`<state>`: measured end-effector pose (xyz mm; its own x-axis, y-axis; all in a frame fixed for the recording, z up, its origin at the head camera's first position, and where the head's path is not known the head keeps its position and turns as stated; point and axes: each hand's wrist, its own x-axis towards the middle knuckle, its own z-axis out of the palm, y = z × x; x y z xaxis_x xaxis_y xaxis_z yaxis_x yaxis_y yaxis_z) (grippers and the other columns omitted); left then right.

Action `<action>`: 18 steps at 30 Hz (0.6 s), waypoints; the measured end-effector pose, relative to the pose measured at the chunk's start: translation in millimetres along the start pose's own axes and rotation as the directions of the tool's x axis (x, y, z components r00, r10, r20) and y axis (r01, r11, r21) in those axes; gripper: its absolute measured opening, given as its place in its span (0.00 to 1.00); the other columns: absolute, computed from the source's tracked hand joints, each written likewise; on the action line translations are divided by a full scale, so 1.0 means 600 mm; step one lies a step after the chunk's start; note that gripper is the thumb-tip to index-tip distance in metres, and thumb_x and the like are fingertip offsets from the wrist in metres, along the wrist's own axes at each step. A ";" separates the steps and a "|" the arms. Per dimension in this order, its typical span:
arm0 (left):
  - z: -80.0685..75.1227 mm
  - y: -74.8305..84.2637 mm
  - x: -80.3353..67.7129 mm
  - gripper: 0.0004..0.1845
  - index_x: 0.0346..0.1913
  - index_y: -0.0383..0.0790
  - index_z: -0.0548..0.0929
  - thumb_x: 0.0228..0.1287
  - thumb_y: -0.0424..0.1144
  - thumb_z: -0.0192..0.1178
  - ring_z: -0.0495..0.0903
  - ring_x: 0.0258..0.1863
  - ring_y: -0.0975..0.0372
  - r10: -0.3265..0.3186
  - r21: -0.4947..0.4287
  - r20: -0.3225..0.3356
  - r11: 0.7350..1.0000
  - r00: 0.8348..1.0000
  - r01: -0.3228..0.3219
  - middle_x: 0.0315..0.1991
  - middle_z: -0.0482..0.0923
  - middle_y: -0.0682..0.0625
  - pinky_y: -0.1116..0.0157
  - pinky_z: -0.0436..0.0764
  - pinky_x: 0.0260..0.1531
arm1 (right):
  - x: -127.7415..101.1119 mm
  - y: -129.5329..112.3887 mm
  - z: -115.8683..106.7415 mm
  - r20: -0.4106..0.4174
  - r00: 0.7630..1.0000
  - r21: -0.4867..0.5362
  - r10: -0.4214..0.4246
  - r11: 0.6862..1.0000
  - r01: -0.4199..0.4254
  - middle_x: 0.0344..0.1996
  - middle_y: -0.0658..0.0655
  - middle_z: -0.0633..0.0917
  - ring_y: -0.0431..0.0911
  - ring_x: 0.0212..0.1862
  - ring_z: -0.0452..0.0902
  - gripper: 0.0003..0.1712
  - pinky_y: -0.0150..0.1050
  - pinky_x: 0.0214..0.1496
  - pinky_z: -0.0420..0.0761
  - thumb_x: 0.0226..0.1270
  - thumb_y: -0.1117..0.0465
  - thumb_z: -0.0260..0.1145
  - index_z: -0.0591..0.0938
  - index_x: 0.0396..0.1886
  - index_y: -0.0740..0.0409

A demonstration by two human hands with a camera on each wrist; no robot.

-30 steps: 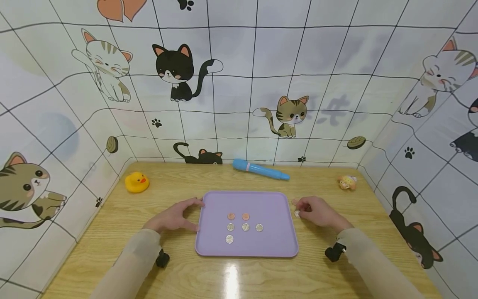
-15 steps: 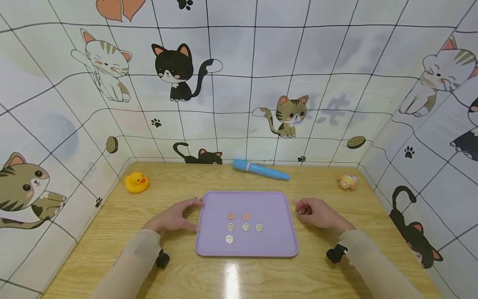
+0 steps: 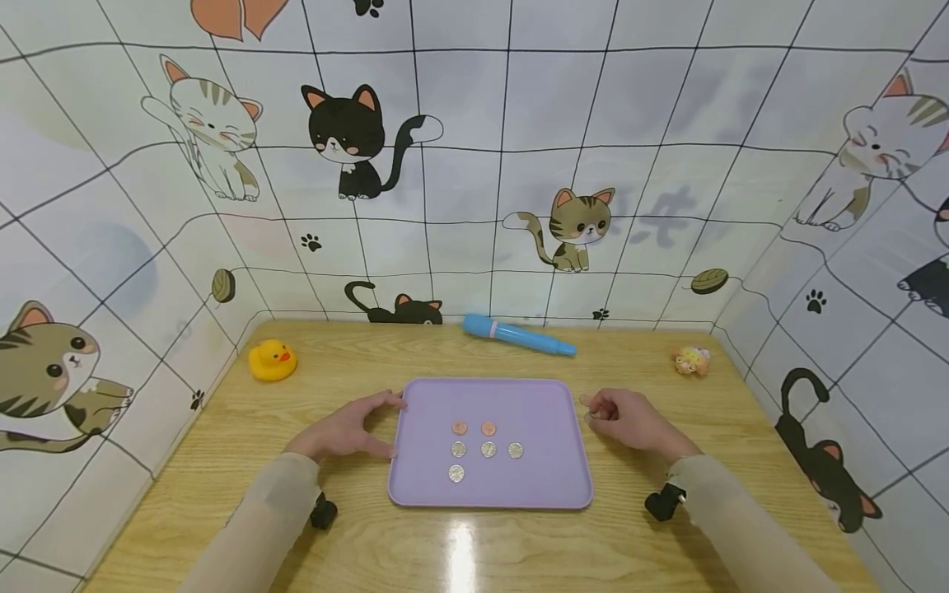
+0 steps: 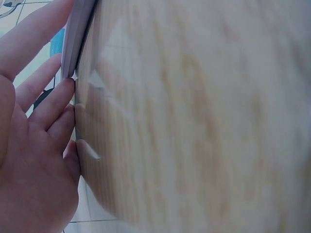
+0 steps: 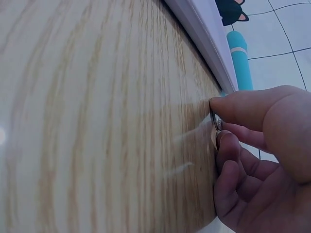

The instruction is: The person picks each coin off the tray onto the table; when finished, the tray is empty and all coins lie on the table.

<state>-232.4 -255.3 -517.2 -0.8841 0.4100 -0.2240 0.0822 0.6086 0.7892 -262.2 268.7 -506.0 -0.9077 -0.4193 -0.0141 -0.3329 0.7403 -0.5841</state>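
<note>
A lilac tray (image 3: 519,486) lies on the wooden table with several coins laid in short rows. The upper row is copper-coloured, with a copper coin (image 3: 460,428) at its left; lower down is a silver coin (image 3: 455,473). My left hand (image 3: 344,430) rests at the tray's left edge, fingers spread and thumb apart, fingertips right at the rim. Just off the tray's right edge, my right hand (image 3: 630,422) pinches a silver coin (image 5: 215,119) between thumb and fingers, tilted up at the table surface. Another copper coin (image 3: 585,399) lies by its fingertips, partly hidden.
A blue marker-shaped stick (image 3: 519,335) lies behind the tray. A yellow rubber duck (image 3: 272,361) sits at the back left, a small yellow-and-pink figure (image 3: 691,361) at the back right. Cat-patterned walls (image 3: 474,181) enclose the table on the back and sides.
The silver coin by the right hand lay flat beside the fingertips a second ago; now it is tilted up between thumb and fingers. The left hand and tray have stayed put.
</note>
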 end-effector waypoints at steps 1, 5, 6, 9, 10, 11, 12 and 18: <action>0.000 0.000 0.000 0.39 0.66 0.63 0.78 0.50 0.49 0.84 0.49 0.84 0.42 -0.002 0.000 0.000 1.000 1.000 0.002 0.84 0.56 0.46 0.35 0.46 0.80 | 0.000 0.000 0.000 -0.004 1.000 0.000 -0.001 1.000 0.001 0.28 0.48 0.80 0.41 0.30 0.72 0.07 0.34 0.32 0.73 0.71 0.59 0.72 0.83 0.39 0.56; 0.000 0.001 0.000 0.39 0.66 0.64 0.78 0.49 0.50 0.84 0.49 0.84 0.43 -0.007 0.001 0.000 1.000 1.000 0.007 0.84 0.56 0.46 0.35 0.46 0.80 | 0.000 0.000 0.000 -0.013 1.000 -0.003 0.005 1.000 -0.005 0.27 0.48 0.80 0.41 0.30 0.72 0.07 0.35 0.32 0.73 0.72 0.58 0.72 0.83 0.39 0.56; 0.000 0.001 0.000 0.39 0.66 0.64 0.78 0.49 0.50 0.84 0.49 0.84 0.43 -0.009 0.000 0.000 1.000 1.000 0.009 0.84 0.56 0.46 0.35 0.46 0.80 | -0.001 0.000 0.000 -0.013 1.000 -0.005 0.005 1.000 -0.006 0.27 0.48 0.80 0.41 0.30 0.72 0.07 0.35 0.33 0.73 0.72 0.58 0.72 0.83 0.39 0.56; 0.000 0.000 0.000 0.39 0.66 0.64 0.78 0.49 0.50 0.84 0.49 0.84 0.43 -0.009 0.001 0.001 1.000 1.000 0.009 0.84 0.56 0.46 0.35 0.46 0.79 | -0.001 -0.003 0.000 -0.013 1.000 -0.007 0.011 1.000 -0.011 0.28 0.49 0.80 0.41 0.29 0.72 0.08 0.35 0.33 0.73 0.72 0.58 0.72 0.83 0.39 0.57; 0.000 0.000 0.000 0.39 0.66 0.64 0.78 0.49 0.50 0.84 0.49 0.84 0.43 -0.009 0.001 0.001 1.000 1.000 0.009 0.84 0.56 0.46 0.35 0.46 0.79 | -0.002 -0.004 -0.001 -0.013 1.000 -0.006 0.012 1.000 -0.013 0.27 0.49 0.80 0.41 0.29 0.72 0.08 0.35 0.32 0.73 0.71 0.58 0.72 0.83 0.39 0.57; 0.000 0.000 0.000 0.39 0.66 0.64 0.78 0.50 0.50 0.84 0.49 0.84 0.43 -0.007 0.002 0.000 1.000 1.000 0.007 0.84 0.56 0.46 0.35 0.46 0.79 | -0.002 -0.004 -0.001 -0.014 1.000 -0.006 0.014 1.000 -0.014 0.27 0.49 0.80 0.41 0.29 0.72 0.08 0.35 0.32 0.73 0.71 0.59 0.72 0.83 0.40 0.58; 0.000 0.000 0.000 0.39 0.66 0.64 0.78 0.50 0.50 0.84 0.49 0.84 0.43 -0.007 0.003 0.000 1.000 1.000 0.007 0.84 0.56 0.46 0.35 0.46 0.79 | -0.002 -0.005 -0.001 -0.012 1.000 -0.006 0.011 1.000 -0.011 0.28 0.49 0.80 0.42 0.30 0.72 0.08 0.35 0.32 0.73 0.71 0.59 0.72 0.83 0.40 0.58; 0.000 0.000 0.000 0.39 0.66 0.63 0.78 0.50 0.50 0.84 0.49 0.83 0.43 0.002 0.002 0.000 1.000 1.000 -0.002 0.84 0.56 0.46 0.34 0.46 0.79 | -0.003 -0.010 -0.002 -0.015 1.000 -0.012 0.019 1.000 -0.019 0.27 0.50 0.80 0.43 0.30 0.72 0.08 0.35 0.32 0.73 0.71 0.59 0.73 0.83 0.40 0.59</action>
<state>-232.6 -255.2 -517.0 -0.8839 0.4111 -0.2230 0.0845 0.6094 0.7884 -259.0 265.5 -501.6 -0.9174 -0.3977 -0.0128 -0.3190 0.7544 -0.5737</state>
